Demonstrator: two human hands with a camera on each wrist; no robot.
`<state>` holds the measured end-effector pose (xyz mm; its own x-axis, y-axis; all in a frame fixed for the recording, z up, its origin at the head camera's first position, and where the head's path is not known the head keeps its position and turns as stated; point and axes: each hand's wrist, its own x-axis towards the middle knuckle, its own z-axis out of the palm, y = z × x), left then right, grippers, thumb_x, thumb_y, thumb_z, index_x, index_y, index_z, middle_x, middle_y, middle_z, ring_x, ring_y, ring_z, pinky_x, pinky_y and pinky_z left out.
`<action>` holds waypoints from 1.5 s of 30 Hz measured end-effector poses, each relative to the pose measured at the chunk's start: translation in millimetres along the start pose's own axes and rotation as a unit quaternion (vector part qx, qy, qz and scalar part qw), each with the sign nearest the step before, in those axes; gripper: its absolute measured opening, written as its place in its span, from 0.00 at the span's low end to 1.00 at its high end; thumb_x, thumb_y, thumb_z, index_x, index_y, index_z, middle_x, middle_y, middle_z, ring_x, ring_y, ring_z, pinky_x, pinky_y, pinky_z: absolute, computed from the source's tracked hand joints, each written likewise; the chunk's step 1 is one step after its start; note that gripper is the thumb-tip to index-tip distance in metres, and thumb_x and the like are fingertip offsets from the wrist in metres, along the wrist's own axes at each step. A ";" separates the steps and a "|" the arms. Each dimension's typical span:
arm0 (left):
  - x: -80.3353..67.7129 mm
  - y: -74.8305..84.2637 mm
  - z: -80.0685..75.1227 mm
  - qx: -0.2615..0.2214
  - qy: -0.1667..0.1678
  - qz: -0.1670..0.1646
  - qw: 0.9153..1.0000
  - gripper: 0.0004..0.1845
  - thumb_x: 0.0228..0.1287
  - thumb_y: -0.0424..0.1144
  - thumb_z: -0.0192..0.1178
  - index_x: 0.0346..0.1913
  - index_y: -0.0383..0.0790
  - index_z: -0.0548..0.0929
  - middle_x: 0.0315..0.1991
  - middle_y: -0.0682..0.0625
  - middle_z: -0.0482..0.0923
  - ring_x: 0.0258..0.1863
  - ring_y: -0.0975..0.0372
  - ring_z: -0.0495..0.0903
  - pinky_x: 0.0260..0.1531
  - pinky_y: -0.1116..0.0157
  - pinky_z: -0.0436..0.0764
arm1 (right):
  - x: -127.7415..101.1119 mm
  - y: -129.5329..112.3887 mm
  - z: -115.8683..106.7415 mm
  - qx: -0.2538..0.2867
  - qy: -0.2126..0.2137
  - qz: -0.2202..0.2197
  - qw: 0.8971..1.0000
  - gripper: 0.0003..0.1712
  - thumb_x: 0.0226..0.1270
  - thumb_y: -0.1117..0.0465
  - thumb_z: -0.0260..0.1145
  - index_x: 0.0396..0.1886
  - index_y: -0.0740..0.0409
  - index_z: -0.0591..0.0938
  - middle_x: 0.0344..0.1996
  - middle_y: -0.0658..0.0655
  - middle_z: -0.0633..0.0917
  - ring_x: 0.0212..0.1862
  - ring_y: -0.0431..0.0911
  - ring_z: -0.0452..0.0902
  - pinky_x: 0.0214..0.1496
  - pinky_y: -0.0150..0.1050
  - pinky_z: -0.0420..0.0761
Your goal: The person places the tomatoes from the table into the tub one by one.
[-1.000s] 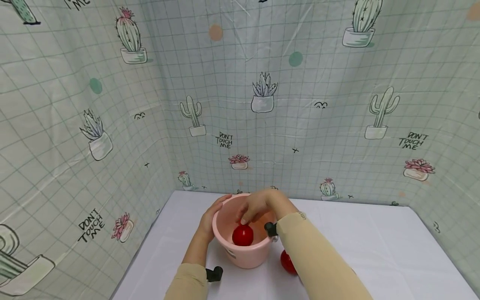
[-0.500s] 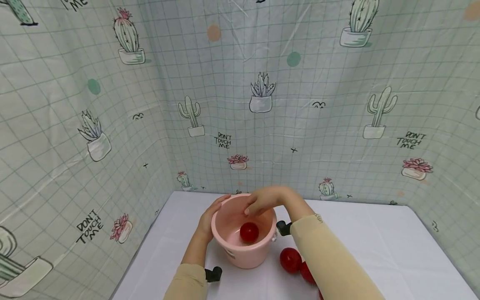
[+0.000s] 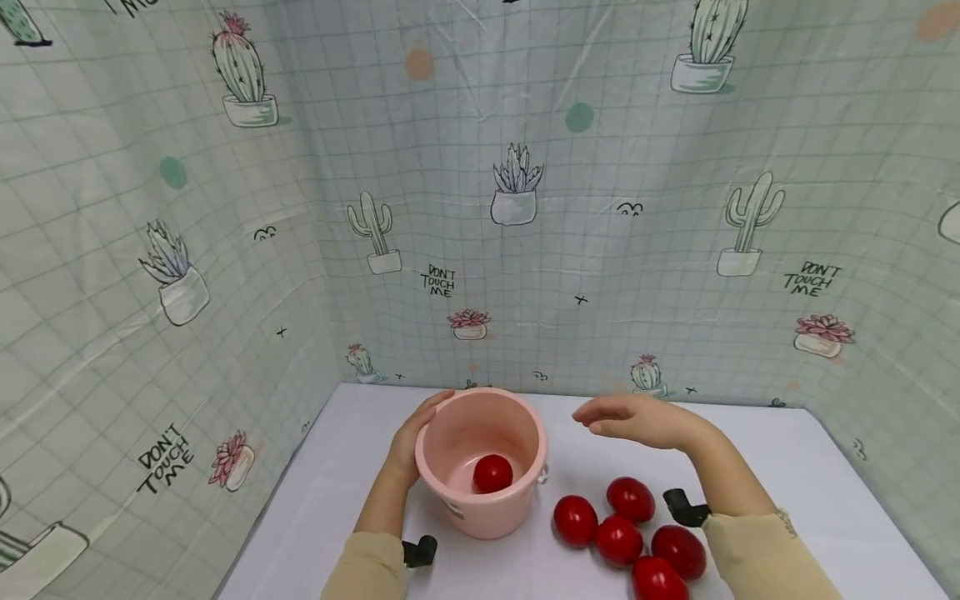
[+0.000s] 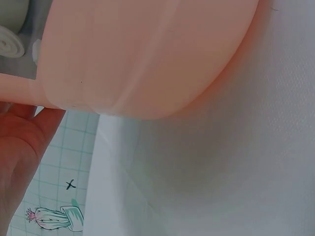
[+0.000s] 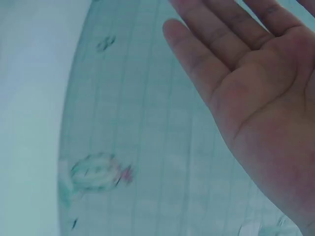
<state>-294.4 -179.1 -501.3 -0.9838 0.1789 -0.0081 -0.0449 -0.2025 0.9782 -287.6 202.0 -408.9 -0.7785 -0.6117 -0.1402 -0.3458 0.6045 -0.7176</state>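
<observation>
Holding the pink bucket (image 3: 480,467) by its rim at nine o'clock, the left hand (image 3: 411,442) has its grip curled on it.
One red ball (image 3: 492,473) lies inside the bucket on the bench (image 3: 787,467); the right hand (image 3: 637,419) hovers at three o'clock, grip spread flat, above five red balls (image 3: 626,533).

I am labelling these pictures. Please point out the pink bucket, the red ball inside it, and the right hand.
pink bucket (image 3: 448,433): head view, inner wall near the rim.
red ball (image 3: 492,474): head view, its middle.
right hand (image 3: 637,419): head view, back of the hand.
</observation>
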 end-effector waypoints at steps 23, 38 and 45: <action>-1.8 -2.4 -0.9 -0.002 -0.008 0.004 1.000 0.27 0.76 0.47 0.35 0.73 0.45 0.65 0.68 0.56 0.71 0.64 0.64 0.71 0.64 0.65 0.71 | -111.7 118.4 70.2 0.130 0.051 0.136 0.981 0.36 0.70 0.50 0.62 0.72 0.63 0.66 0.66 0.74 0.72 0.64 0.70 0.70 0.55 0.62 0.80; -0.6 -0.2 -1.7 0.003 -0.007 -0.003 1.000 0.28 0.75 0.48 0.38 0.74 0.46 0.65 0.70 0.50 0.70 0.65 0.61 0.70 0.64 0.64 0.72 | -124.5 122.0 89.0 0.186 0.008 0.138 0.973 0.35 0.69 0.52 0.64 0.71 0.61 0.69 0.62 0.70 0.75 0.57 0.56 0.73 0.52 0.60 0.82; -0.7 -2.6 -1.9 0.001 -0.007 -0.005 1.000 0.26 0.75 0.50 0.39 0.72 0.50 0.68 0.69 0.53 0.71 0.65 0.61 0.71 0.63 0.63 0.73 | -127.2 125.6 91.7 0.184 0.008 0.151 0.971 0.38 0.65 0.51 0.67 0.72 0.56 0.68 0.61 0.68 0.76 0.56 0.55 0.73 0.52 0.59 0.82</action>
<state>-294.0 -180.5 -504.3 -0.9807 0.1947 -0.0157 -0.0552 -0.1995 0.9783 -184.0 308.9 -543.7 -0.8239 -0.4252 -0.3746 0.1086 0.5304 -0.8408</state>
